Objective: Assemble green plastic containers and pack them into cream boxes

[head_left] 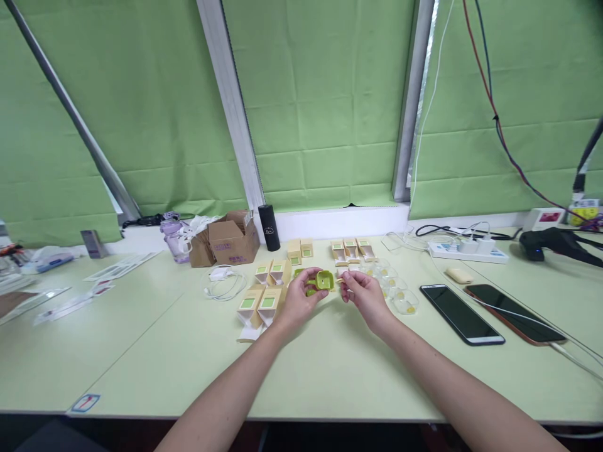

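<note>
My left hand point(304, 294) is closed on a small green square cup point(325, 280), its open side turned toward me. Close to the cup's right side, my right hand point(362, 292) pinches a small pale-yellow piece, too small to name. Left of my left hand stand several small kraft boxes point(254, 296) with green window fronts, some with their flaps open. More small kraft boxes point(352, 250) form a row behind my hands. Beside my right hand lie several clear plastic cups point(405, 301) with yellow bits in them.
Two phones point(461, 314) lie to the right, with a white power strip point(468, 251) and cables behind them. A cardboard box point(233, 238), a black cylinder point(269, 227) and a purple bottle point(175, 238) stand at the back left. A coiled white charger cable point(226, 284) lies in front of them.
</note>
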A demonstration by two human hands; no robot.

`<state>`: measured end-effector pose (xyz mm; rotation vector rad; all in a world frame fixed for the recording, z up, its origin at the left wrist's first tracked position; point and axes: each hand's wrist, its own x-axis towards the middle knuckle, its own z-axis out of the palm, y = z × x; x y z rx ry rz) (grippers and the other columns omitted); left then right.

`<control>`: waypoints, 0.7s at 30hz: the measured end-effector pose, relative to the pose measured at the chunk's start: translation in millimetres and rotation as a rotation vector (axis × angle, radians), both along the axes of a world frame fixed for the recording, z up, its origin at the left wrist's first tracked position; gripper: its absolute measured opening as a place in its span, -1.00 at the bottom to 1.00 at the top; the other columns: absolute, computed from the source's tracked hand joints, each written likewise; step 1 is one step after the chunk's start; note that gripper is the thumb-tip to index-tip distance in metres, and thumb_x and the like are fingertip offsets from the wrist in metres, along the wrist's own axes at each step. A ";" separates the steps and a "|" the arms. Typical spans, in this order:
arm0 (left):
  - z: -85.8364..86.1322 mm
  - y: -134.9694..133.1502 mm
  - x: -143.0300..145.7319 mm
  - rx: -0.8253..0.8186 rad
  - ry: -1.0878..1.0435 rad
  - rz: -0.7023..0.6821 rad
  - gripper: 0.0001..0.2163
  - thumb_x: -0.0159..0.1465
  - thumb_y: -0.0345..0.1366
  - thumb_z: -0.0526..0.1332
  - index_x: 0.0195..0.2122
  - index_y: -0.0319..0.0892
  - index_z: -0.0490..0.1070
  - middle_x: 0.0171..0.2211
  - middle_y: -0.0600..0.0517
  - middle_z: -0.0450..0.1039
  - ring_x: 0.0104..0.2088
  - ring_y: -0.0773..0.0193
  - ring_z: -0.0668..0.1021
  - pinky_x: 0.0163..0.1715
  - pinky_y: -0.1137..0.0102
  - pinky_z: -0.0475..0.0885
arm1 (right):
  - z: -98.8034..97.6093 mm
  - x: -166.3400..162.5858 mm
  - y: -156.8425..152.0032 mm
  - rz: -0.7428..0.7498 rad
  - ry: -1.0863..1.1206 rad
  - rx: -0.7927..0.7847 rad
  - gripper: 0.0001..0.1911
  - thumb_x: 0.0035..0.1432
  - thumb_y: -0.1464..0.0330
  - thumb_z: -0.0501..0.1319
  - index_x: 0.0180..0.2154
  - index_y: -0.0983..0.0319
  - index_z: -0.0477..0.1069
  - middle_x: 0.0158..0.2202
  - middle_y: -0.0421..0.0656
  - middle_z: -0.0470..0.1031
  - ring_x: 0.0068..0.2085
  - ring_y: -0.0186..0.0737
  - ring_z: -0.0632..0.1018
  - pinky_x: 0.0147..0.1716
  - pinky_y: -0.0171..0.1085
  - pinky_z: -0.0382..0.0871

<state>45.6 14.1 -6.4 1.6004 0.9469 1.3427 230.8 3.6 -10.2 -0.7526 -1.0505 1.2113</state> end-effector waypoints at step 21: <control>4.1 -8.9 2.1 0.066 0.085 0.015 -0.57 0.16 -0.45 0.45 0.06 -0.15 0.51 0.05 -0.14 0.59 -0.04 0.10 0.64 0.04 0.16 0.53 | -1.8 -1.8 -0.7 -0.055 -0.094 0.203 -0.64 0.09 0.06 0.48 -0.26 0.18 0.55 -0.47 -0.23 0.50 -0.48 -0.26 0.51 -0.51 -0.23 0.49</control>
